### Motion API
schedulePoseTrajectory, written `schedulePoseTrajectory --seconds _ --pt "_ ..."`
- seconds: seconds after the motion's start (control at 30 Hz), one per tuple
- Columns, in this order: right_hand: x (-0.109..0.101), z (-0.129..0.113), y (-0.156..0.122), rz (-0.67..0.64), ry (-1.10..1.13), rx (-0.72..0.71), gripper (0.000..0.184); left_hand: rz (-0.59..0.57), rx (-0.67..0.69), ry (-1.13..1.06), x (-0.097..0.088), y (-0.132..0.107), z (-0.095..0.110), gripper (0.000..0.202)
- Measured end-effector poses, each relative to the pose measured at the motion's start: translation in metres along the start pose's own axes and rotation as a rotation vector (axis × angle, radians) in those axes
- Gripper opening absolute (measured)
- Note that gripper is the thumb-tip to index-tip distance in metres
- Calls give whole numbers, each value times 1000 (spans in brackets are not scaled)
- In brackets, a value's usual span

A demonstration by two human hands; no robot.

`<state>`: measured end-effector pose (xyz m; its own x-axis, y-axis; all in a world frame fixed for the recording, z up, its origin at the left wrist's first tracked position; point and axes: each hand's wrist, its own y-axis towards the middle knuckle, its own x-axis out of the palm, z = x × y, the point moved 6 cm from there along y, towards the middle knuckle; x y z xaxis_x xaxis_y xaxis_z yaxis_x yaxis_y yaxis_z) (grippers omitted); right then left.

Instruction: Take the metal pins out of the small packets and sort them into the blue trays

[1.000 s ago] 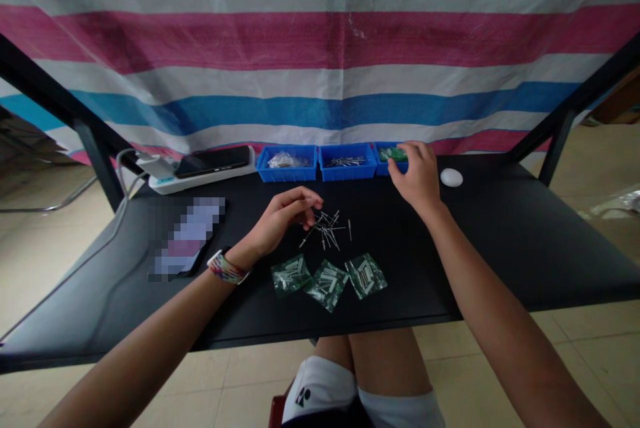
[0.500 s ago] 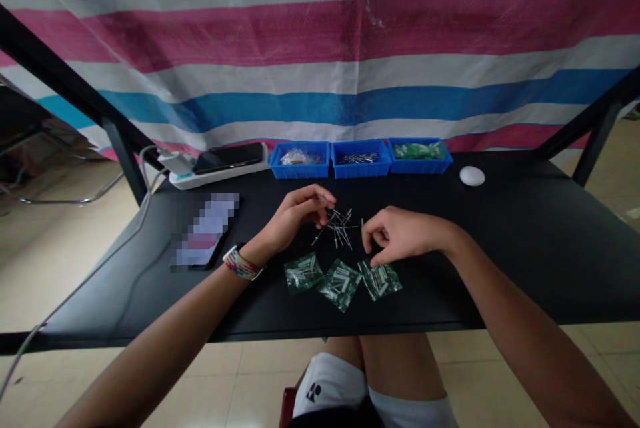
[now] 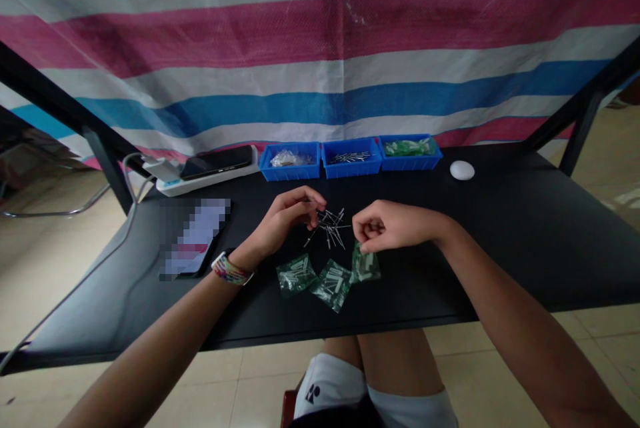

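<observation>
Mid-frame I see right hand (image 3: 393, 225) pinching green packet (image 3: 367, 268), can't tell left hand's (image 3: 286, 216) grip; sideways drag could scatter pins (image 3: 330, 227).

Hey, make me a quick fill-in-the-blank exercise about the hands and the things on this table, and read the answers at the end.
1. There are ____ blue bins in a row at the back of the table.
2. The colourful wristband is on the ____ wrist.
3. The right hand is at the green packet farthest to the ____.
4. Metal pins like those by the left hand also lie in the ____ bin.

Missing words: three; left; right; middle.
</observation>
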<state>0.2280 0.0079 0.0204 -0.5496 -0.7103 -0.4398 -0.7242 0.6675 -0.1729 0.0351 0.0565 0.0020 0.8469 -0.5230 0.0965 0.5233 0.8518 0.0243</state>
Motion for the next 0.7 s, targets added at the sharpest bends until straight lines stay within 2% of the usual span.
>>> schedulePoseTrajectory --seconds 0.17,0.23,0.3,0.4,0.5,0.7 --pt "-27 0 3 471 295 -113 27 -101 -15 -17 3 -1 -5 32" --pt "-28 6 5 603 418 -120 32 -137 -8 13 6 -3 -5 36" --pt "-23 12 9 680 556 -107 36 -163 10 84 10 -4 -3 37" --pt "-11 19 15 730 737 -77 41 -163 26 190 15 -6 0 35" --pt "-1 19 20 689 830 -56 45 -106 42 229 14 -5 2 32" --pt "8 15 25 585 796 -68 52 -74 83 246 9 -5 4 31"
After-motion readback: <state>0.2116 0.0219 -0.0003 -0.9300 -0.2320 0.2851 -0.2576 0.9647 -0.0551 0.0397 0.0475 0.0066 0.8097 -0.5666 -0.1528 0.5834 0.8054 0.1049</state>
